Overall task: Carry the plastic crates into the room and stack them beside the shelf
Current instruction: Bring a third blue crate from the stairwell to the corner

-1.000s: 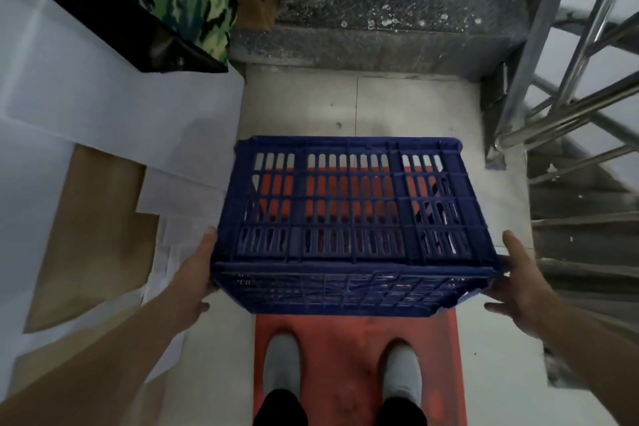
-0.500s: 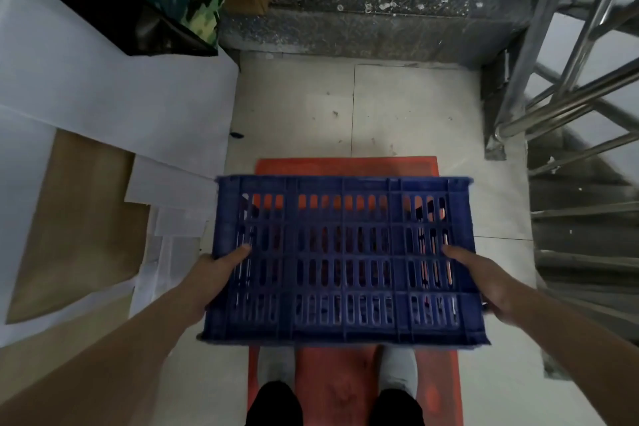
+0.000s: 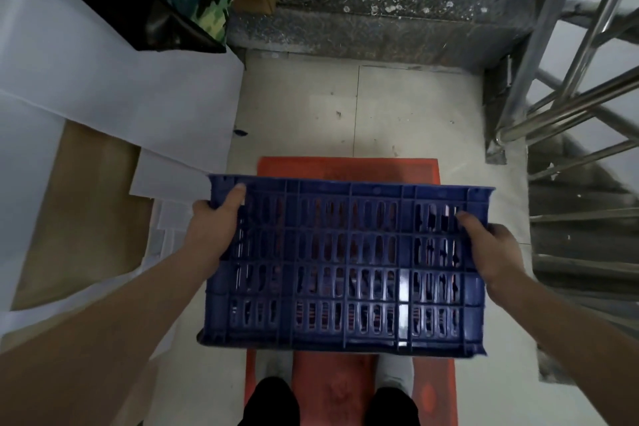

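The person holds one blue plastic crate (image 3: 345, 270) in front of the legs, above a red mat (image 3: 345, 168) on the tiled floor (image 3: 297, 107). A slotted face of the crate is turned upward.

Left hand (image 3: 214, 228): clasps the crate's left end, thumb laid on the upward face near the far corner, fingers curled out of sight round the end.

Right hand (image 3: 491, 249): clasps the right end in the same manner.

White sheets (image 3: 121, 86) lie to the left. A metal stair railing (image 3: 570, 107) stands to the right. A concrete step (image 3: 380, 31) lies ahead.
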The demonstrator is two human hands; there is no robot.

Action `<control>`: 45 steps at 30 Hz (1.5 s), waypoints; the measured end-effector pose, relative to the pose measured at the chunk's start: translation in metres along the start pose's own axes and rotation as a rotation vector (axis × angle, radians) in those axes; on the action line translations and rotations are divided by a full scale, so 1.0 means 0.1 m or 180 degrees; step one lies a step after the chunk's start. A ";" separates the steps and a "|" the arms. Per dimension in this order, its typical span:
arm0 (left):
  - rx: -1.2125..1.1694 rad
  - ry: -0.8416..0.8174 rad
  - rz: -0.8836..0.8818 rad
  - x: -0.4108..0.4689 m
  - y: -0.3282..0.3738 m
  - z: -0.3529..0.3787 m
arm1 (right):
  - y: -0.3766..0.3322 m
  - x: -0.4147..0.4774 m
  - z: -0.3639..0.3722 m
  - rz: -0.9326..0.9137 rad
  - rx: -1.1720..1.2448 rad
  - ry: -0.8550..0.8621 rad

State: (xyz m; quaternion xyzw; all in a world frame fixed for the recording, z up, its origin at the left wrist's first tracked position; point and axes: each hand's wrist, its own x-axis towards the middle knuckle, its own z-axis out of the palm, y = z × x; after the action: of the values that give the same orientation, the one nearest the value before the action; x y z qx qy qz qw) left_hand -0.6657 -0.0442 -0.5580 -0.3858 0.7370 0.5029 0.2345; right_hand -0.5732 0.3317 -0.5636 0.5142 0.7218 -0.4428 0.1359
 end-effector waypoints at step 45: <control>0.0449 0.0193 -0.0761 0.12 -0.82 0.05 | 0.62 0.39 -0.10 0.0897 -0.0033 -0.0205</control>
State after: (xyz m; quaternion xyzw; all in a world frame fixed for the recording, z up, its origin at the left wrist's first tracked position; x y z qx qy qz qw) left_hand -0.6072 -0.0595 -0.6144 -0.4685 0.7260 0.4065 0.2969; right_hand -0.5346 0.3687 -0.6144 0.5953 0.6400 -0.4319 0.2225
